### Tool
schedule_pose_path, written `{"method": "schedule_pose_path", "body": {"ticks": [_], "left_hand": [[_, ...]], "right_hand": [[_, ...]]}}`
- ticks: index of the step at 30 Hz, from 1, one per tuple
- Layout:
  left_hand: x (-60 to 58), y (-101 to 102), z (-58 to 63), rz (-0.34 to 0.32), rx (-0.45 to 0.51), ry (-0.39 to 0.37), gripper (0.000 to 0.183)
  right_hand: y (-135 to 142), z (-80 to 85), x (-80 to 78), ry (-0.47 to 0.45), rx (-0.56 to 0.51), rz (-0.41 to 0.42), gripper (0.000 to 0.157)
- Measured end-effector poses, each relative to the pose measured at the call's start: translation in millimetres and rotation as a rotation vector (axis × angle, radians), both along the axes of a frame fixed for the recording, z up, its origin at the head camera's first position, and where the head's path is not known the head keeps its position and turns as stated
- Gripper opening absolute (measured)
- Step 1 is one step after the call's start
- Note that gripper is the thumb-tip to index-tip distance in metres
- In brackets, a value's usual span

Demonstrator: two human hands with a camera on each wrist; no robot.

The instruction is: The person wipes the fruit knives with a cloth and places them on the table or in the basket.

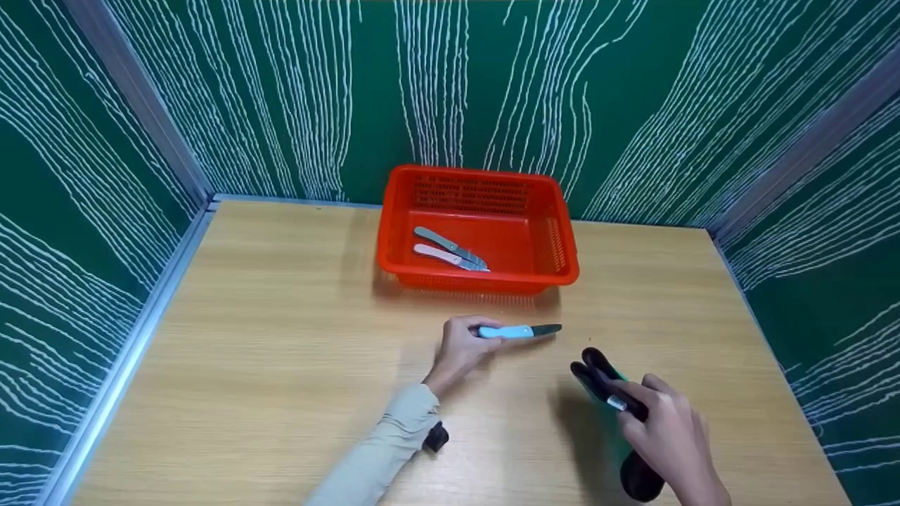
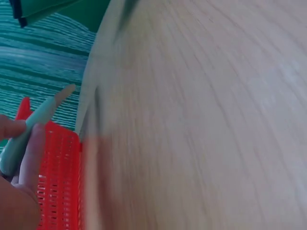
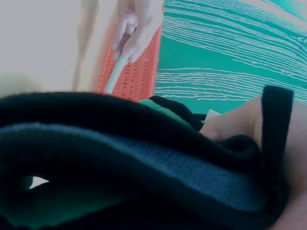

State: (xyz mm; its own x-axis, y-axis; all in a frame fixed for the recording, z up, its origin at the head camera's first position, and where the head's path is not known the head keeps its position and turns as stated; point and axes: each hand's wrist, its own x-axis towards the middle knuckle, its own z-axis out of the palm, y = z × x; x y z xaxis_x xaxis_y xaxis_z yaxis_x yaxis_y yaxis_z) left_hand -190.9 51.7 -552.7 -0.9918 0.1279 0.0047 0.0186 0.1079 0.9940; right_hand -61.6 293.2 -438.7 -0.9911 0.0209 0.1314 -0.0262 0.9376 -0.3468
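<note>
My left hand point(image 1: 460, 349) pinches a knife by its light blue handle point(image 1: 506, 332), just in front of the red basket. The knife's dark blade point(image 1: 546, 329) points right, above the table. At the lower right my right hand point(image 1: 664, 429) grips a folded green cloth point(image 1: 613, 425) with thick black edging. A small white tag point(image 1: 616, 403) shows beside the fingers. In the right wrist view the cloth's black edging point(image 3: 96, 108) fills the lower part, and a black loop point(image 3: 277, 124) hangs near the hand. The fingers behind the cloth are partly hidden.
A red plastic basket point(image 1: 520, 283) stands at the back middle of the wooden table point(image 1: 281, 337). Two knives lie in it, one with a grey-green handle point(image 1: 434, 237) and one with a pink handle point(image 1: 437, 252). Green panels with white lines point(image 1: 373, 98) enclose the table.
</note>
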Motion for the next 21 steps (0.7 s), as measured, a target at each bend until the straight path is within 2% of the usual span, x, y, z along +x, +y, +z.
{"method": "schedule_pose_path", "body": {"ticks": [4,8,11,16,21], "left_hand": [[4.4,-10,6.7,-0.042,0.103,0.013,0.022],[11.7,-17,16.3,-0.055,0.142,-0.013,0.024],[17.1,-21,23.7,-0.067,0.182,0.019,0.026],[27.6,-27,34.4,-0.096,0.203,0.091,0.027],[41.1,-31,42.8,-0.13,0.217,0.087,0.028]], "right_hand": [[0,4.9,-1.3,0.0,-0.006,-0.023,0.035],[-1,9.0,-3.0,-0.007,-0.018,-0.055,0.035],[-2,12.5,-4.8,-0.001,-0.033,-0.079,0.039],[-3,18.1,-6.1,0.062,-0.076,-0.097,0.047],[-7,24.0,-6.7,0.13,-0.103,-0.099,0.046]]}}
